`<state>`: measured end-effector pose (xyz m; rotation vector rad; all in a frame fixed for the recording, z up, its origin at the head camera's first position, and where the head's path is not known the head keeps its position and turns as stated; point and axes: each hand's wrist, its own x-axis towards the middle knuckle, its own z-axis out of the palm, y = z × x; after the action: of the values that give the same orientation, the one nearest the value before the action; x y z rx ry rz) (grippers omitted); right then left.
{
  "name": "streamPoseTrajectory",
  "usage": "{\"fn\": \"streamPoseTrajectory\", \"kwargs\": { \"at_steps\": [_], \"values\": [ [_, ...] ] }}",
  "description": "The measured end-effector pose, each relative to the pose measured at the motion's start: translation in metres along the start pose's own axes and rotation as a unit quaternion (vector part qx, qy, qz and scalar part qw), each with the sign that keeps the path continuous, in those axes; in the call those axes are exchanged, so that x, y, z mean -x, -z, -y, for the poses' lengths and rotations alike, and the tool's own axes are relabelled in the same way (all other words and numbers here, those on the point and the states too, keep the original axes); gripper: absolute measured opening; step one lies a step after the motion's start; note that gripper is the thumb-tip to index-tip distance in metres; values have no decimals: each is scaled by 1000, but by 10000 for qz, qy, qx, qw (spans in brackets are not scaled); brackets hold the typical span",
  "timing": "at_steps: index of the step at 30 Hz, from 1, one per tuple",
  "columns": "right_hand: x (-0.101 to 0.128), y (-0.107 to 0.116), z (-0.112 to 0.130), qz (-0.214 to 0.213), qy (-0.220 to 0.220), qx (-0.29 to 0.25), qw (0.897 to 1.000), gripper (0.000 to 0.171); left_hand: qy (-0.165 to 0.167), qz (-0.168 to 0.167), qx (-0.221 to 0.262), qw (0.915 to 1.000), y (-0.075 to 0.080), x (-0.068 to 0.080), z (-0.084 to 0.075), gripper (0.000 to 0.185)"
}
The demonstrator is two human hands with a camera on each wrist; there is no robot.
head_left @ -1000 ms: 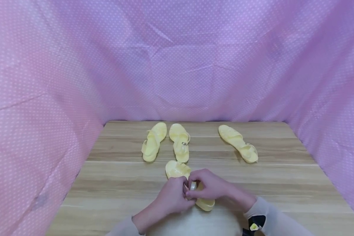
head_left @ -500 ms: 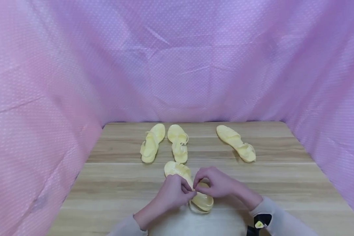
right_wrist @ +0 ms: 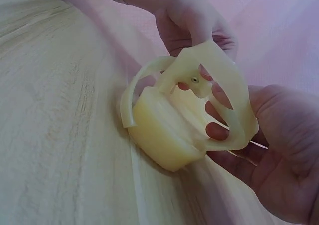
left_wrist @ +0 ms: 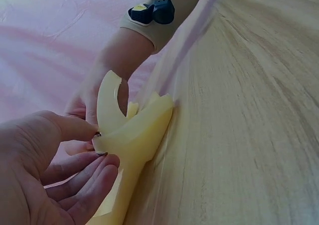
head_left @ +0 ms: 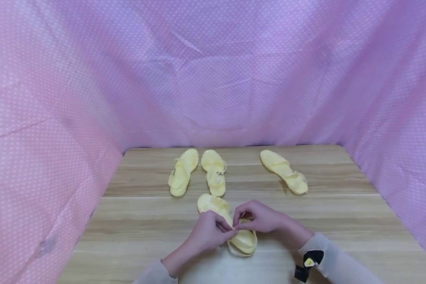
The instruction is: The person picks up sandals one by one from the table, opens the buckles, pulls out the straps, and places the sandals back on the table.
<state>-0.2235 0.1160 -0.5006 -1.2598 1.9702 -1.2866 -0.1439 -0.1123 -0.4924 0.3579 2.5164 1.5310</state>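
Note:
A pale yellow jelly sandal (head_left: 242,240) lies on the wooden table (head_left: 340,221) near its front edge, toe pointing away. Both hands meet over its ankle strap (right_wrist: 219,80). My left hand (head_left: 224,230) pinches the strap between thumb and fingers (left_wrist: 102,146) from the left side. My right hand (head_left: 240,221) holds the strap loop from the right, with fingers (right_wrist: 215,131) curled inside it near the small metal stud. The heel (right_wrist: 162,137) rests on the table. The strap (left_wrist: 107,103) stands upright above the sole.
Three more yellow sandals lie further back: two side by side (head_left: 179,177) (head_left: 214,175) at centre left, one (head_left: 284,171) at the right. Pink dotted cloth (head_left: 56,118) walls the table on three sides. A dark wrist device (head_left: 307,266) sits on the right sleeve.
The hands have drawn slightly apart and off the heel, which now shows below them. The pale strap end that stood between the fingers a second ago is down.

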Motion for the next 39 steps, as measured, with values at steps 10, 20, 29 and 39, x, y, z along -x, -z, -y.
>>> {"fn": "streamPoseTrajectory", "kwargs": {
  "at_steps": [10, 20, 29, 39],
  "values": [
    [3, 1, -3, -120, -13, -23, 9999, 5, 11, -12, -2, 10000, 1, -3, 2, 14],
    [-1, 4, -7, 42, 231, 43, 9997, 5, 54, 47, 171, 9998, 2, -1, 4, 16],
    [-1, 5, -8, 54, 378, -486, 9981, 4, 22, 67, 206, 9998, 1, -2, 7, 17],
    [-1, 4, -7, 65, 271, -397, 9988, 4, 33, 168, 86, 9998, 3, -5, 5, 18]
  ]
}}
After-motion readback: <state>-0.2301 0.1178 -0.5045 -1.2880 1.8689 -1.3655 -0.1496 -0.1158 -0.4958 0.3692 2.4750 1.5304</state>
